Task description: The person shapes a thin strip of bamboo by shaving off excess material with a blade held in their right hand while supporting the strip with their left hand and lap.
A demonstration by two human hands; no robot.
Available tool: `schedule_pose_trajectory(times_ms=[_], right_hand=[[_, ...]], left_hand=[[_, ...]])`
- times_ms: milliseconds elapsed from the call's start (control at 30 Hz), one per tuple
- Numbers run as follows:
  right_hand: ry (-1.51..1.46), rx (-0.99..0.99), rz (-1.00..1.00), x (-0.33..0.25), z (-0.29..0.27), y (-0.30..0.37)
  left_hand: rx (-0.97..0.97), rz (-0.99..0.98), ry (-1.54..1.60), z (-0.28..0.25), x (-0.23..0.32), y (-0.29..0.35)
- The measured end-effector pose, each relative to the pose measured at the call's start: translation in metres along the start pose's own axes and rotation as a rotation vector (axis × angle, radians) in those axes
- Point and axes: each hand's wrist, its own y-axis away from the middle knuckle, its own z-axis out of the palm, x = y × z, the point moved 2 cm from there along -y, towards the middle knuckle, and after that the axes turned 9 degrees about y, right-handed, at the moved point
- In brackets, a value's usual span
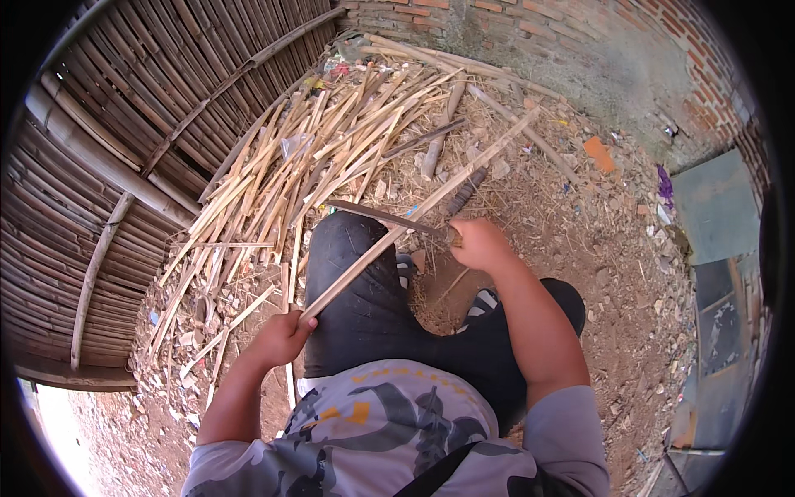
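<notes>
My left hand (281,338) is closed round the near end of a long, pale bamboo strip (464,172). The strip slants away over my left thigh, up and to the right. In my right hand (480,245) is the handle of a machete (377,214), fingers wrapped round it. Its dark blade points left and crosses the strip just beyond my left knee. Whether the edge bites into the strip cannot be made out. A dark, ridged rod-like piece (467,190) lies on the ground beyond my right hand.
A heap of split bamboo strips (331,145) covers the ground ahead and left, beside a bamboo-slat wall (99,240). At the back stands a brick wall (571,41). An orange shard (599,154) and grey sheets (717,205) lie to the right.
</notes>
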Motion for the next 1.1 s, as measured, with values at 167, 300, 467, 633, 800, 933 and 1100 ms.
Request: schedule_pose_trajectory(times_ms=[167, 300, 467, 633, 800, 933, 1100], right_hand=[[0.163, -0.065, -0.142, -0.038, -0.02, 0.004], [0.024, 0.061, 0.014, 0.011, 0.007, 0.003], [0.087, 0.073, 0.051, 0.012, -0.021, 0.002], [0.213, 0.047, -0.227, -0.034, -0.017, 0.005], [-0.105, 0.257, 0.456, 0.091, 0.012, -0.016], [-0.299, 0.223, 0.618, 0.087, -0.028, -0.002], [-0.107, 0.237, 0.314, 0.013, -0.036, 0.004]], left_hand=[[0.004, 0.024, -0.009, 0.0, -0.004, 0.007], [0.045, 0.071, -0.075, 0.008, -0.003, -0.001], [0.033, 0.021, -0.073, 0.001, -0.002, 0.0], [0.05, 0.06, -0.076, 0.002, -0.002, 0.001], [0.089, 0.126, -0.154, -0.003, -0.007, -0.004], [0.066, 0.088, -0.185, -0.009, -0.008, -0.001], [0.003, 0.074, -0.091, -0.002, -0.007, -0.005]])
